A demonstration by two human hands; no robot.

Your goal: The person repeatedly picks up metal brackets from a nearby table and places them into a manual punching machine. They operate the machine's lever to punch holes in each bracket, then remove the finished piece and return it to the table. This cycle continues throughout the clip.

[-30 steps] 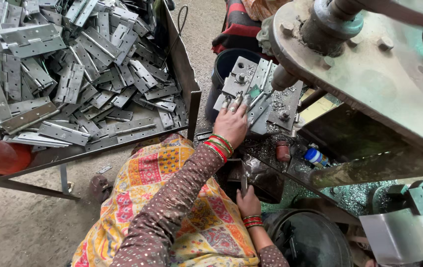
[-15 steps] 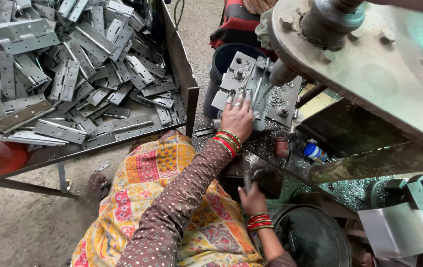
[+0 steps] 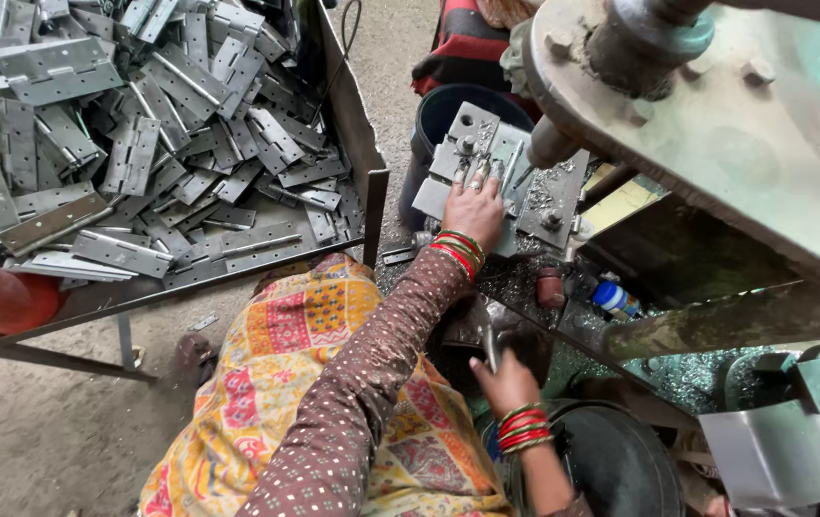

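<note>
While left hand (image 3: 472, 209) presses flat on the press plate (image 3: 486, 163), grip apart, right hand (image 3: 504, 378) clamped on a metal handle (image 3: 484, 330)

A small metal workshop. Left of the left hand (image 3: 472, 213), a steel tray (image 3: 357, 144) is heaped with grey door hinges (image 3: 132, 153). That hand rests on the work plate (image 3: 501, 168) of a heavy green press (image 3: 745, 144) looming to its right. Metal shavings (image 3: 515, 278) litter the bench just below it, above a bare concrete floor (image 3: 36, 431).
</note>
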